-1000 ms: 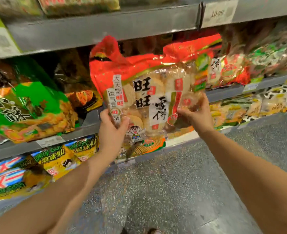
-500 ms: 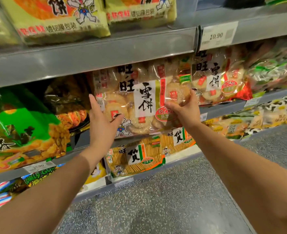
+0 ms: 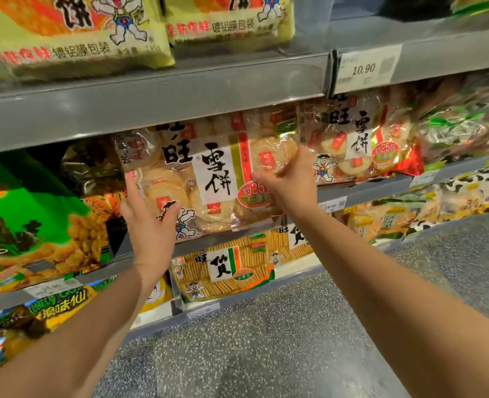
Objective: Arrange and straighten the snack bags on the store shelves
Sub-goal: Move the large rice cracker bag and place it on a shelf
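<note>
we are touching the cracker bag (image 3: 211,173) with our left grip (image 3: 148,225), fingers (image 3: 132,188) spreading wide, our right grip (image 3: 290,182) pressing flat on its right side, bag standing on the middle grey shelf (image 3: 375,191), speckled floor (image 3: 266,340) lying below

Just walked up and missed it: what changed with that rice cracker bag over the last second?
The rice cracker bag went from being held out in front, gripped by both hands, onto the middle shelf. The left hand let go first, then the right hand; both now rest open against its front. The green bag on the left stayed put.
</note>
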The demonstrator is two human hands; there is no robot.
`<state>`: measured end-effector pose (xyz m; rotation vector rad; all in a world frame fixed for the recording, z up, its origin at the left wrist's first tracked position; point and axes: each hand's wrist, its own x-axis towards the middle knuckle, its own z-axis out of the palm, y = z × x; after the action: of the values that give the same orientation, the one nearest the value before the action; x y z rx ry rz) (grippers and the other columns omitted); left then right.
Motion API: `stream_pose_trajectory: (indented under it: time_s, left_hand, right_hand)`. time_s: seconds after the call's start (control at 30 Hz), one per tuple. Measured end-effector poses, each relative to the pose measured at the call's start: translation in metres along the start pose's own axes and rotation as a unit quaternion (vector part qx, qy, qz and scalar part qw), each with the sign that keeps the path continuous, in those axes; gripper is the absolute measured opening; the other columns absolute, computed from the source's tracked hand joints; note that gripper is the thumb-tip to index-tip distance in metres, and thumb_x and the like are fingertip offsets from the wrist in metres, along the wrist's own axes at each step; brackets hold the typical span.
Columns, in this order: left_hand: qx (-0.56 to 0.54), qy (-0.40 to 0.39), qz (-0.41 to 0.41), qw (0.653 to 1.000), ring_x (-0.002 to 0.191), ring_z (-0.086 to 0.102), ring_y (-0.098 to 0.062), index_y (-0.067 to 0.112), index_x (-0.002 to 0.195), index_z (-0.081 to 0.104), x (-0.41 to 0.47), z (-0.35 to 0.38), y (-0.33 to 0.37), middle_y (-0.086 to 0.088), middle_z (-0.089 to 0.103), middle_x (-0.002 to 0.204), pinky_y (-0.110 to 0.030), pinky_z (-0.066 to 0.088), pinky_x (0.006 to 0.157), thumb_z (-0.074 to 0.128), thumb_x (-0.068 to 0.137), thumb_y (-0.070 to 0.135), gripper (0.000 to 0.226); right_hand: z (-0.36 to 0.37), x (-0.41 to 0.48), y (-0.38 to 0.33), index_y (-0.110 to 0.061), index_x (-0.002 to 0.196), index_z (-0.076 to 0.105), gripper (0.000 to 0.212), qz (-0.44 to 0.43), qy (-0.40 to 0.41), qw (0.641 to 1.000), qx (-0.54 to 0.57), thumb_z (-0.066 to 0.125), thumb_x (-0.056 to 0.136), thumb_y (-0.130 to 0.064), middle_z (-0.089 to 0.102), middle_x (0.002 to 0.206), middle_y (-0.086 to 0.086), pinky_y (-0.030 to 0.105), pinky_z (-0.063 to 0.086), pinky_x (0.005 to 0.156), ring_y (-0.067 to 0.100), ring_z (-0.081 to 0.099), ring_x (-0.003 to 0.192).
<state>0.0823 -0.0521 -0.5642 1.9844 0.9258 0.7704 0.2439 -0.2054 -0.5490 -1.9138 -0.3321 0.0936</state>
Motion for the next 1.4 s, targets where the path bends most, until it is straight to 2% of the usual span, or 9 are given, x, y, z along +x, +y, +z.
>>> stream_pose_trajectory:
  time_s: [0.13, 0.3, 0.57, 0.77, 0.87, 1.07, 1.2, 1.27, 1.4]
  left_hand:
    - [0.018, -0.015, 0.004, 1.000, 0.122, 0.035, -0.024, 0.020, 0.148, -0.001, 0.004, 0.005, 0.001, -0.016, 0.021, 0.142, -0.011, 0.022, 0.084, 0.062, 0.087, 0.017, 0.088]
    - [0.073, -0.060, 0.017, 0.995, 0.125, 0.034, -0.031, 0.019, 0.147, -0.001, 0.015, 0.021, 0.000, -0.017, 0.016, 0.142, -0.027, 0.029, 0.096, 0.064, 0.085, 0.014, 0.090]
    - [0.268, -0.085, 0.023, 0.959, 0.139, -0.005, -0.043, 0.016, 0.144, -0.001, 0.027, 0.039, -0.006, -0.033, -0.009, 0.147, -0.044, 0.013, 0.113, 0.073, 0.078, 0.015, 0.099]
    - [0.214, -0.074, 0.026, 0.974, 0.139, 0.009, -0.035, 0.018, 0.143, 0.014, 0.020, 0.020, 0.021, -0.018, -0.003, 0.150, -0.039, 0.027, 0.108, 0.072, 0.079, 0.023, 0.087]
    - [0.212, -0.071, 0.047, 0.974, 0.135, 0.017, -0.033, 0.017, 0.138, 0.023, 0.019, 0.005, 0.039, -0.015, 0.010, 0.144, -0.037, 0.032, 0.104, 0.072, 0.079, 0.024, 0.077]
    - [0.212, -0.094, 0.084, 0.969, 0.129, 0.036, -0.029, 0.014, 0.140, 0.032, 0.005, -0.036, 0.062, -0.013, 0.035, 0.142, -0.034, 0.034, 0.102, 0.058, 0.089, 0.028, 0.059]
    - [0.207, -0.077, 0.115, 0.969, 0.085, 0.063, -0.031, 0.014, 0.112, 0.061, -0.008, -0.076, 0.069, -0.011, 0.069, 0.096, -0.037, 0.048, 0.070, 0.048, 0.094, 0.026, 0.026]
    - [0.187, -0.051, 0.089, 0.977, 0.076, 0.064, -0.032, 0.016, 0.096, 0.068, -0.013, -0.103, 0.071, -0.011, 0.071, 0.083, -0.037, 0.049, 0.065, 0.047, 0.093, 0.027, 0.024]
    - [0.177, -0.022, 0.028, 0.984, 0.071, 0.063, -0.029, 0.018, 0.085, 0.067, -0.022, -0.168, 0.071, -0.007, 0.070, 0.075, -0.036, 0.047, 0.060, 0.040, 0.088, 0.035, 0.031]
  right_hand:
    - [0.006, 0.016, 0.008, -0.026, 0.113, 0.043, 0.087, 0.022, -0.033, 0.999, -0.004, 0.081, 0.040, -0.053, 0.062, 0.110, -0.002, 0.044, 0.056, 0.083, 0.019, 0.063, 0.099]
    - [0.007, 0.024, 0.025, -0.033, 0.114, 0.038, 0.087, 0.040, -0.033, 0.999, 0.001, 0.082, 0.041, -0.048, 0.057, 0.117, 0.000, 0.046, 0.052, 0.090, 0.021, 0.059, 0.108]
    - [0.026, 0.029, 0.036, -0.019, 0.136, 0.025, 0.113, 0.059, -0.003, 0.997, -0.052, 0.086, 0.045, -0.047, 0.046, 0.134, 0.004, 0.047, 0.042, 0.103, 0.023, 0.046, 0.126]
    - [0.020, 0.012, 0.009, -0.009, 0.148, 0.004, 0.113, 0.033, -0.003, 0.984, -0.177, 0.082, 0.068, -0.031, 0.012, 0.156, 0.011, 0.036, 0.010, 0.116, 0.024, 0.011, 0.144]
    - [0.019, 0.003, -0.010, -0.008, 0.149, 0.001, 0.107, 0.012, -0.009, 0.980, -0.198, 0.076, 0.075, -0.028, 0.004, 0.157, 0.012, 0.034, 0.011, 0.115, 0.025, 0.006, 0.145]
    - [0.023, -0.032, -0.068, -0.011, 0.144, 0.027, 0.068, -0.011, -0.043, 0.983, -0.176, 0.062, 0.088, -0.028, 0.024, 0.151, 0.007, 0.034, 0.021, 0.113, 0.023, 0.025, 0.139]
    - [0.037, -0.064, -0.106, -0.013, 0.125, 0.053, 0.034, -0.020, -0.152, 0.980, -0.124, 0.053, 0.093, -0.026, 0.060, 0.124, 0.006, 0.026, 0.042, 0.091, 0.021, 0.056, 0.114]
    - [0.047, -0.081, -0.129, -0.014, 0.108, 0.063, 0.021, -0.022, -0.201, 0.971, -0.131, 0.051, 0.094, -0.024, 0.069, 0.108, 0.007, 0.025, 0.043, 0.079, 0.022, 0.063, 0.101]
    - [0.067, -0.120, -0.174, -0.008, 0.086, 0.065, 0.025, -0.072, -0.289, 0.948, -0.115, 0.047, 0.095, -0.024, 0.069, 0.087, 0.010, 0.036, 0.048, 0.078, 0.026, 0.064, 0.085]
